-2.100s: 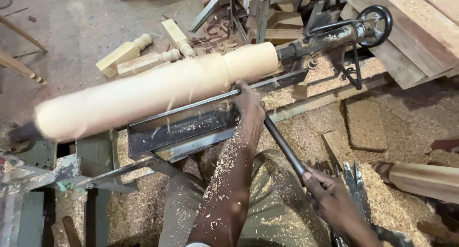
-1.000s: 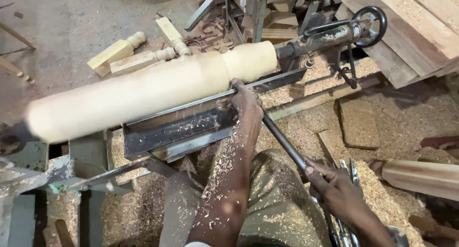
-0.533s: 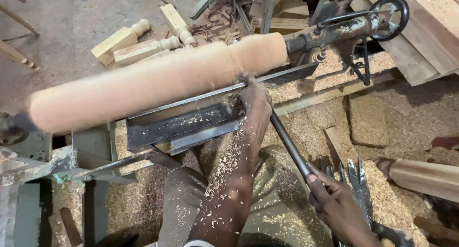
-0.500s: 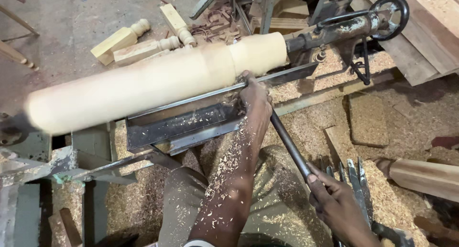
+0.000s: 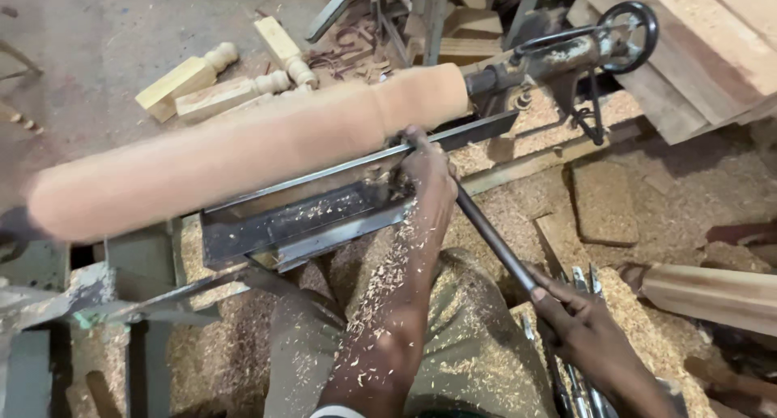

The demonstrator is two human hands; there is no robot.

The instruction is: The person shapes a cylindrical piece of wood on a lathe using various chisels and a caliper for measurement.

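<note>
Pressing long chisel [image 5: 494, 238] down on metal rest bar [image 5: 356, 163], left hand [image 5: 425, 171] closed over its front end, just beside wooden log [image 5: 243, 147]. Right hand [image 5: 587, 333] closed round chisel handle, lower right. Chisel axis runs diagonally, lower right up to log. Log lies crosswise, beyond left hand; left hand nearer. Sawdust [image 5: 518, 216] below.
</note>
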